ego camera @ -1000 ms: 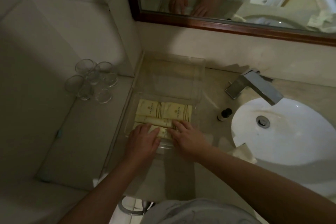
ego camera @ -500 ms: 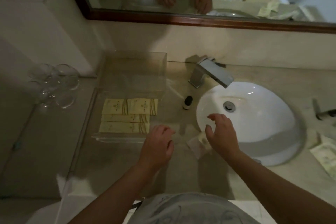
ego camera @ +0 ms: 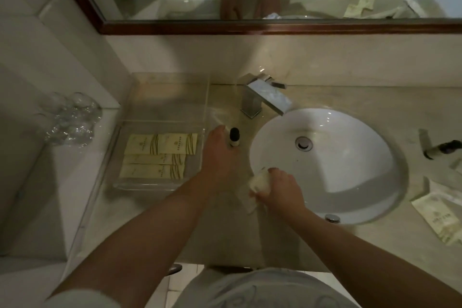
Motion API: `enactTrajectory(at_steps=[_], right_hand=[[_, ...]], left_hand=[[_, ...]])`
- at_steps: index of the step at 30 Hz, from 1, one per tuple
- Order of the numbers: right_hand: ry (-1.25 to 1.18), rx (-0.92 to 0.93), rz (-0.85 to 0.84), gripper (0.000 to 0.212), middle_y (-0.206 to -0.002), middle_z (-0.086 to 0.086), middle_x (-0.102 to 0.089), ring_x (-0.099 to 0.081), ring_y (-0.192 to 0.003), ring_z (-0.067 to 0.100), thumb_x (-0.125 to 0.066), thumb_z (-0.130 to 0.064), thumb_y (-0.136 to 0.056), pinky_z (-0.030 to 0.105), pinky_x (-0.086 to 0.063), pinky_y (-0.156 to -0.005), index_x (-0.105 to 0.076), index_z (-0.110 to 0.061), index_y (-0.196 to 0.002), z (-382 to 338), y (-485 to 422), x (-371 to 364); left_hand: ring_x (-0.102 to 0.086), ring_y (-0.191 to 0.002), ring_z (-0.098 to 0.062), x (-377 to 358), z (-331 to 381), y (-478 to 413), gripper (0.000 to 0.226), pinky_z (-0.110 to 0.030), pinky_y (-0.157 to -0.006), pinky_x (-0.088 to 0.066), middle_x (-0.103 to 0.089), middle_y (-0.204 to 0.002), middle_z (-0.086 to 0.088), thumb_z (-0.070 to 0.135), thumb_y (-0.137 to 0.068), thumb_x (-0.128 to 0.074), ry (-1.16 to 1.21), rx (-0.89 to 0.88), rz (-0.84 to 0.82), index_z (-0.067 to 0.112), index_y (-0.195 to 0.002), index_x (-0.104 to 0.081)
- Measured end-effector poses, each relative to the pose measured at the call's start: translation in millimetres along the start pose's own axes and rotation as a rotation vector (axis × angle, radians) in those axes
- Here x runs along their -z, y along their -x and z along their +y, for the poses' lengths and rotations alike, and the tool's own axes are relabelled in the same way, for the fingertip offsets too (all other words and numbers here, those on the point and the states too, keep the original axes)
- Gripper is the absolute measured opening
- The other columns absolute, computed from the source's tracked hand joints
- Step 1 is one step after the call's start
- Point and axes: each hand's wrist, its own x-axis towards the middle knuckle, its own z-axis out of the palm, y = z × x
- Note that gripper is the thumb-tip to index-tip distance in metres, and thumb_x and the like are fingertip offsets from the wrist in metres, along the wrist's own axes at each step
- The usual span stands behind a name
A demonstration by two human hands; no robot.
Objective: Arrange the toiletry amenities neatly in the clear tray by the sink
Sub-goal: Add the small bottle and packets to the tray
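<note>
The clear tray [ego camera: 160,185] stands on the counter left of the sink, with several cream amenity packets [ego camera: 160,155] lying flat in its near half. A small bottle with a black cap [ego camera: 234,136] stands between the tray and the basin. My left hand [ego camera: 217,155] reaches beside the tray, fingers at the bottle; whether it grips the bottle is unclear. My right hand [ego camera: 280,187] is closed on a small pale wrapped packet [ego camera: 258,182] at the basin's near-left rim.
A white basin [ego camera: 350,182] and chrome faucet [ego camera: 265,99] sit to the right. More cream packets [ego camera: 440,217] and a dark item [ego camera: 442,147] lie right of the basin. Several upturned glasses [ego camera: 71,120] stand at the left. A mirror hangs above.
Both hands left the tray's packets. My left hand moved up to the small bottle. My right hand dropped onto the pale packet by the basin and closed on it.
</note>
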Motion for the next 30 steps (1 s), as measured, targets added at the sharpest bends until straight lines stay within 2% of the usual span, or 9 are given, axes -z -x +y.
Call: enactTrajectory(at_steps=[2, 4, 6, 8, 13, 17, 24, 27, 30], right_hand=[[-0.042, 0.016, 0.020, 0.073, -0.118, 0.005, -0.060, -0.054, -0.109, 0.026, -0.075, -0.055, -0.073, 0.037, -0.047, -0.087, -0.048, -0.020, -0.131, -1, -1, 3], [-0.115, 0.039, 0.029, 0.062, -0.113, 0.004, -0.062, -0.058, -0.105, 0.025, -0.075, -0.046, -0.076, 0.036, -0.049, -0.083, -0.051, -0.019, -0.127, -3, -3, 8], [-0.158, 0.060, 0.018, 0.048, -0.109, 0.005, -0.064, -0.061, -0.100, 0.025, -0.072, -0.035, -0.082, 0.035, -0.049, -0.078, -0.053, -0.018, -0.122, -3, -4, 13], [-0.146, 0.081, -0.022, 0.034, -0.103, 0.006, -0.063, -0.061, -0.096, 0.026, -0.066, -0.028, -0.086, 0.033, -0.046, -0.073, -0.054, -0.015, -0.115, -1, -5, 16], [-0.197, 0.155, -0.024, 0.008, -0.077, 0.003, -0.060, -0.056, -0.070, 0.021, -0.063, -0.018, -0.085, 0.029, -0.038, -0.056, -0.055, -0.014, -0.085, -5, 4, 23], [-0.238, 0.235, -0.014, 0.015, -0.068, -0.006, -0.056, -0.052, -0.062, 0.008, -0.063, -0.015, -0.085, 0.024, -0.036, -0.052, -0.052, -0.021, -0.076, -26, 8, 30], [-0.324, 0.301, 0.000, 0.007, -0.079, 0.004, -0.065, -0.061, -0.070, 0.019, -0.067, -0.013, -0.084, 0.034, -0.048, -0.060, -0.064, -0.012, -0.090, -83, 8, 20], [-0.381, 0.295, -0.056, 0.012, -0.084, -0.004, -0.066, -0.062, -0.075, 0.010, -0.065, -0.016, -0.086, 0.024, -0.047, -0.059, -0.063, -0.021, -0.097, -114, 7, 13], [-0.420, 0.277, -0.118, 0.017, -0.089, -0.013, -0.065, -0.060, -0.077, 0.000, -0.063, -0.021, -0.088, 0.021, -0.045, -0.059, -0.059, -0.032, -0.101, -142, 0, 6]], left_hand=[[-0.052, -0.113, -0.020, -12, 1, -9, 0.057, -0.027, -0.092, -0.040, -0.052, -0.127, -0.003, 0.024, -0.081, -0.065, 0.050, 0.067, -0.009, 0.017, -0.133, -0.043], [-0.053, -0.115, -0.022, -22, 1, -18, 0.056, -0.026, -0.091, -0.040, -0.053, -0.129, -0.007, 0.019, -0.081, -0.063, 0.060, 0.103, -0.004, 0.017, -0.134, -0.045], [-0.060, -0.101, -0.024, -29, 1, -26, 0.040, -0.029, -0.082, -0.048, -0.060, -0.114, -0.008, 0.021, -0.079, -0.059, 0.015, 0.098, 0.001, 0.017, -0.119, -0.055], [-0.061, -0.086, -0.024, -33, 0, -32, 0.022, -0.029, -0.068, -0.047, -0.061, -0.099, -0.010, 0.022, -0.080, -0.058, -0.062, 0.079, -0.006, 0.014, -0.100, -0.059], [-0.059, -0.084, -0.026, -23, -9, -34, 0.028, -0.031, -0.068, -0.048, -0.058, -0.102, -0.015, 0.021, -0.074, -0.071, -0.107, 0.054, -0.056, 0.007, -0.097, -0.062], [-0.055, -0.077, -0.020, 26, -22, -21, 0.031, -0.028, -0.057, -0.038, -0.058, -0.089, -0.009, 0.031, -0.072, -0.075, -0.097, -0.008, -0.074, 0.007, -0.086, -0.060], [-0.062, -0.077, -0.011, 153, -97, -5, 0.020, -0.017, -0.064, -0.046, -0.067, -0.087, 0.002, 0.025, -0.075, -0.077, 0.034, 0.141, 0.086, 0.018, -0.090, -0.066], [-0.062, -0.076, -0.010, 192, -127, -11, 0.020, -0.015, -0.063, -0.045, -0.066, -0.082, 0.007, 0.021, -0.072, -0.079, 0.085, 0.229, 0.185, 0.020, -0.087, -0.066], [-0.059, -0.068, 0.001, 208, -145, -24, 0.022, -0.006, -0.053, -0.040, -0.063, -0.077, 0.015, 0.026, -0.071, -0.081, 0.058, 0.268, 0.168, 0.021, -0.086, -0.065]])
